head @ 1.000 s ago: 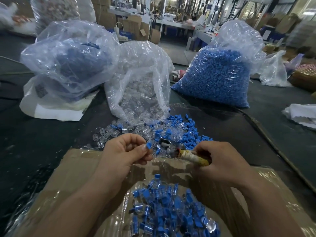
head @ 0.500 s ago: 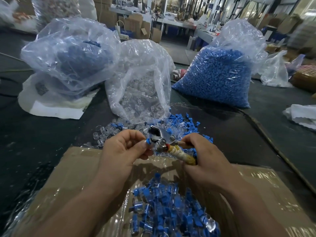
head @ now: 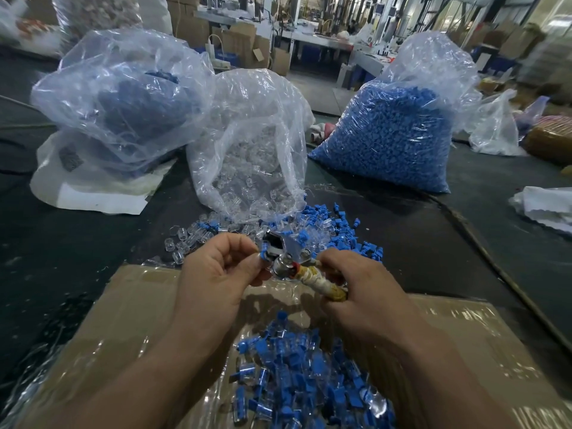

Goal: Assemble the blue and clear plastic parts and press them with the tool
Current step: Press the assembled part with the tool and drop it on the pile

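Blue part (head: 264, 254) pinched in left hand (head: 216, 274) by a thumb-and-finger grip, raised over the far edge of the box (head: 139, 305), touching the tool (head: 283, 265) at its metal head. Can't tell if the clear half is already fitted, too small. Right hand (head: 356, 292) grip wraps the tool's taped handle, head pointing far-left. Step looks like feeding the part in for a press. To do it well: seat the part square in the jaws, keep left fingertips back from the head, squeeze once and firmly, check blue and clear sit flush, then drop it in the box. Risk: part tilts and jams or pops out, or skin gets nipped. Done pile (head: 309, 382) lies in the plastic-lined box, near. Loose parts (head: 340, 230) are spread on the desk (head: 77, 243) just beyond the hands. Clear bag (head: 253, 144) far centre, mouth open toward the pile. Blue bag (head: 393, 134) far right. Third bag (head: 123, 88) far left, contents bluish, unclear. No brand, label or writing readable anywhere.
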The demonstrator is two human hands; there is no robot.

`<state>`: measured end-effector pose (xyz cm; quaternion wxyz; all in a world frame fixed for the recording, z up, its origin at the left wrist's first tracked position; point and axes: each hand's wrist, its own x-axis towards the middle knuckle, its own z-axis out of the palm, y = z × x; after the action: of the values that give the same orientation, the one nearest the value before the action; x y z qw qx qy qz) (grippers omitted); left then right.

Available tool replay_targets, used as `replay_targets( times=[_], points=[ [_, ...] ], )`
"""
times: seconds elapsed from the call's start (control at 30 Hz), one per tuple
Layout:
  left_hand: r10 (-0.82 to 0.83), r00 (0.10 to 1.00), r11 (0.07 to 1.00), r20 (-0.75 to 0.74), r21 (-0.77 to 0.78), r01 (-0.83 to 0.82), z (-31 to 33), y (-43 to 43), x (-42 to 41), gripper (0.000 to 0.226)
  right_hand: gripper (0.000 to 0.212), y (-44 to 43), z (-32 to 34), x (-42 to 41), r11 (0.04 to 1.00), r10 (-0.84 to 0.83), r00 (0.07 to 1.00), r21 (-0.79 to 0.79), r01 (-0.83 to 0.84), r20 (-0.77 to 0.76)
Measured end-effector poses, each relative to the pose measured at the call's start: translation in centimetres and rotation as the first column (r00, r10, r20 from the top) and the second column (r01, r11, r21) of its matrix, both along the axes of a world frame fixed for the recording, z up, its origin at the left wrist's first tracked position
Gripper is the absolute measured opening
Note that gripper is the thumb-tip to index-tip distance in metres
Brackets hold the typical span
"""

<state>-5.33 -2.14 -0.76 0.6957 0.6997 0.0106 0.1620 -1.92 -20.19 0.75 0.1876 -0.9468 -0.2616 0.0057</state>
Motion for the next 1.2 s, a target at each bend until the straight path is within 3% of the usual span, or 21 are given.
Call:
replay_targets(
  times=[0.17, 0.57, 0.8, 0.97, 1.07, 1.2],
  points=[
    [0.037, 0.999, 0.997, 0.011, 0.062, -0.038, 0.0, 0.1, -0.1, 0.019, 0.018, 0.4, 0.1, 0.0, 0.999, -0.020, 1.000, 0.041, 0.021, -0.024],
    [0.066, 0.998, 0.992, 0.004, 0.107, -0.066, -0.2, 0.1, -0.1, 0.020, 0.019, 0.5, -0.4, 0.0, 0.997, -0.043, 0.999, 0.059, 0.041, 0.024],
    [0.070, 0.997, 0.997, -0.025, -0.023, -0.071, 0.0, 1.2, 0.3, 0.016, 0.042, -0.9, 0.3, 0.5, 0.986, -0.126, 0.992, 0.104, 0.126, -0.008],
    [-0.184, 0.966, 0.983, -0.181, -0.046, 0.178, 0.8, 2.3, 0.3, 0.009, 0.027, -2.5, 0.8, 0.9, 0.986, -0.166, 0.982, -0.005, 0.166, -0.089],
    [-0.369, 0.884, 0.925, -0.288, -0.021, 0.379, 0.9, 2.1, 0.0, 0.015, 0.026, -2.9, 0.8, 1.1, 0.986, -0.164, 0.974, -0.056, 0.157, -0.158],
    [-0.537, 0.783, 0.825, -0.313, 0.000, 0.566, 1.1, 1.6, -0.3, 0.011, 0.029, -2.7, 0.6, 1.2, 0.990, -0.120, 0.968, -0.095, 0.101, -0.220]
  ],
)
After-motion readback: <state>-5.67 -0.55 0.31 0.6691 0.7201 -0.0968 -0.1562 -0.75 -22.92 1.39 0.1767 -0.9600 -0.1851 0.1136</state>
